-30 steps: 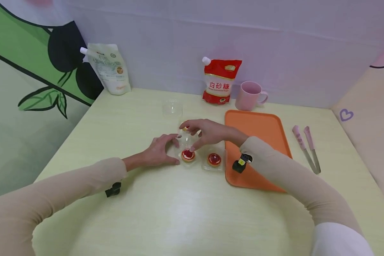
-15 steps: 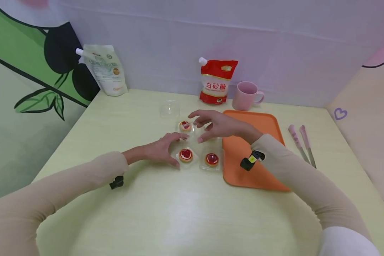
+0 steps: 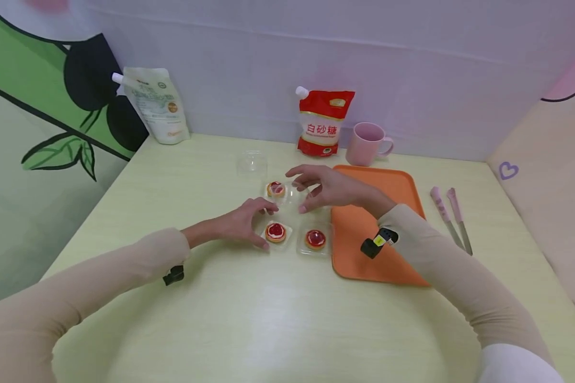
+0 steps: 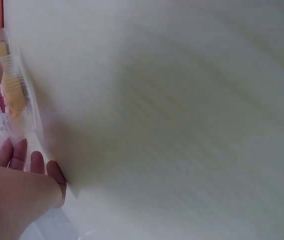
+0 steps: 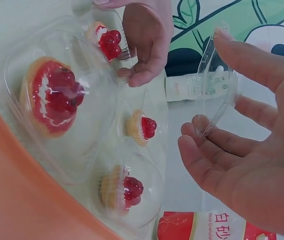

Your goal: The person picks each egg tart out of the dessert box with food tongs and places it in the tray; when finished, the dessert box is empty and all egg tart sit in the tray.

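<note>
Orange tray [image 3: 356,266], head view: it lies on the worktop [image 3: 249,319]. Its left edge is just beside the front-right tart [image 3: 315,239] in its clear box. Right of it, past a gap, lie two pink tools [image 3: 452,221]. Behind it stands a pink mug [image 3: 364,145], near the worktop's back edge.
Worktop room, head view: a wide strip runs between the tray and the person. More bare worktop spreads left of the tray, out to a slanting side edge.
Left hand [image 3: 239,221], head view: left of the tray, finger and thumb spread loosely beside the front-left tart [image 3: 275,233]. The back-left tart [image 3: 276,189] is also left of the tray.
Right hand [image 3: 333,186], head view: up in the air by the tray's back-left corner.
A second ago, head view: the right hand was farther left of the tray, its thumb by the front-left tart. Now it is nearer the tray, and the back-left tart shows better.
Tray strip, left wrist view: a boxed tart sits below it, between thumb and fingertips; I cannot tell if they touch it.
Clear lid [image 5: 205,85], right wrist view: the right hand pinches it, tilted on edge, apart from the tray. A fourth tart [image 5: 114,190] sits beside the tray under a clear dome.
</note>
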`<move>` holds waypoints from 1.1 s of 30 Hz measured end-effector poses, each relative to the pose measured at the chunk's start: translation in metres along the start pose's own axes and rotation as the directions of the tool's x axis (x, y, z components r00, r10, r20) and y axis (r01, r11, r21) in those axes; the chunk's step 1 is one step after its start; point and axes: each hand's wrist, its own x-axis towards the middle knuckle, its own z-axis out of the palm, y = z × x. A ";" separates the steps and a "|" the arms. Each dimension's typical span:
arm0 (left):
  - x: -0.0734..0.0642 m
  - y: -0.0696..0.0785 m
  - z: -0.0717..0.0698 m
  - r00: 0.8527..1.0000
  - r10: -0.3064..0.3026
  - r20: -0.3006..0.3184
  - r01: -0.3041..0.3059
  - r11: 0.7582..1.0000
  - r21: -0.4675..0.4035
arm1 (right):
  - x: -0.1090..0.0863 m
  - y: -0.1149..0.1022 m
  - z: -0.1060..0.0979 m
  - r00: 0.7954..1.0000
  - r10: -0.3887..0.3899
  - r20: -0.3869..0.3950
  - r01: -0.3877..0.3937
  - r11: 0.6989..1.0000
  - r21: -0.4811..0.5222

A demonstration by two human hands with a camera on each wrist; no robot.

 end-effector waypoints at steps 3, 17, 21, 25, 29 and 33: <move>-0.003 0.000 0.002 0.999 -0.028 -0.031 0.028 0.999 -0.016 | 0.003 0.004 0.001 1.000 -0.013 -0.001 0.013 1.000 0.002; -0.015 -0.002 0.003 0.993 -0.085 -0.080 0.082 0.996 -0.036 | 0.012 0.002 0.005 1.000 -0.025 -0.005 0.025 0.999 0.026; -0.019 -0.005 -0.003 0.991 -0.106 -0.081 0.098 0.990 -0.102 | 0.014 0.001 0.005 1.000 -0.008 -0.004 0.008 0.999 0.049; -0.019 -0.005 -0.018 0.967 -0.081 -0.243 0.055 0.992 -0.110 | 0.017 -0.001 0.002 0.998 0.060 0.018 -0.062 0.989 0.132; -0.015 0.005 -0.037 0.887 0.108 -0.449 -0.042 0.987 0.155 | 0.026 -0.009 -0.001 0.994 0.097 0.055 -0.109 0.943 0.314; -0.011 0.018 -0.055 0.791 0.335 -0.512 -0.092 0.892 0.442 | 0.039 -0.020 0.000 0.993 0.097 0.070 -0.119 0.869 0.480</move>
